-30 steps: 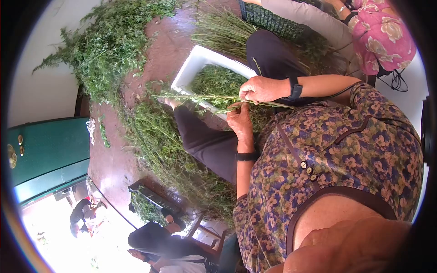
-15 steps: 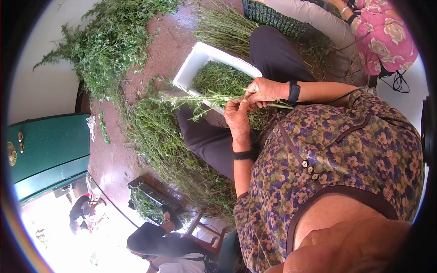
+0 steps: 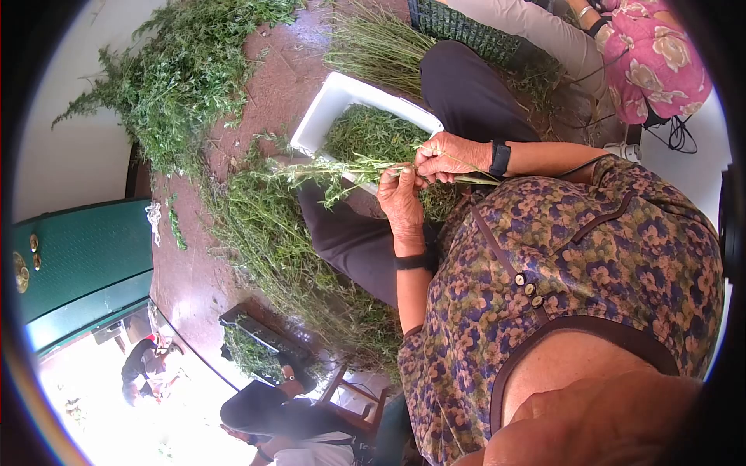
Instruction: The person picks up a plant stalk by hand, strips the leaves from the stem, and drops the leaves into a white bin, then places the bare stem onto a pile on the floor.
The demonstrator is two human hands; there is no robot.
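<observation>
A long green herb stem (image 3: 342, 169) with small leaves lies across my lap, above a white foam box (image 3: 326, 105) part-filled with stripped green leaves. My right hand (image 3: 449, 154), with a black wristband, pinches the stem near its bare end. Just beside it, my left hand (image 3: 399, 200) closes its fingers round the same stem on the leafy side. Both hands touch each other at the stem, over my dark trousers.
Heaps of leafy herb branches (image 3: 183, 74) cover the reddish floor (image 3: 190, 272) beyond the box and beside my leg. A person in a pink flowered top (image 3: 657, 58) sits close by, next to a dark crate (image 3: 458, 27). A green door (image 3: 78, 256) and other people (image 3: 272, 408) are by the bright doorway.
My left hand has risen from below the stem and wrapped its fingers round it next to my right hand. The stem's leafy end has drooped a little.
</observation>
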